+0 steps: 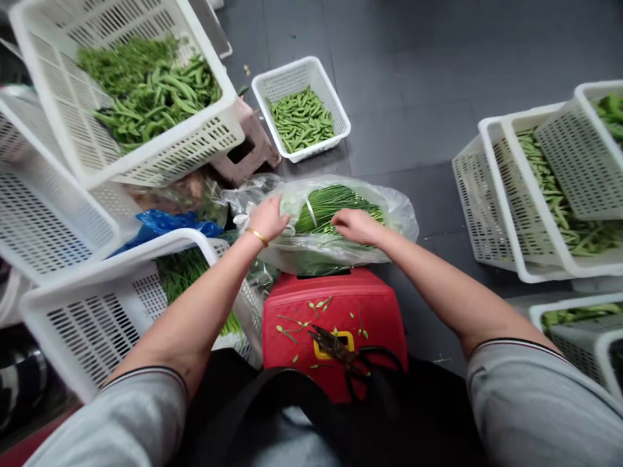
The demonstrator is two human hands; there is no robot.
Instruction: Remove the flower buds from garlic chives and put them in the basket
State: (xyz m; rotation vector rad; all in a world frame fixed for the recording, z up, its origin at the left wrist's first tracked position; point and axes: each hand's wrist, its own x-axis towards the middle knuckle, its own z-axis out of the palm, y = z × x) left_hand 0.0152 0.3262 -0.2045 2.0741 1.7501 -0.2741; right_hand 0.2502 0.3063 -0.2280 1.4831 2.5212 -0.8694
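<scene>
A clear plastic bag (403,217) lies open behind the red box, with a bundle of green flowering chive stalks (331,201) inside, bound by a white band (310,213). My left hand (270,218), a gold bangle at the wrist, is at the bag's left end; its thumb and forefinger are apart. My right hand (357,226) reaches over the front of the bag, its curled fingers closed at the stalks. Nearer to me, dark scissors (341,353) rest on the red box lid (287,308) among loose stalk tips with buds (287,332).
A large white crate (233,126) of green pods stands at the upper left. Beyond the bag is a small white basket (341,126) of pods. White crates (511,194) with pods stand at the right. Another crate (43,298) at my left holds green stalks.
</scene>
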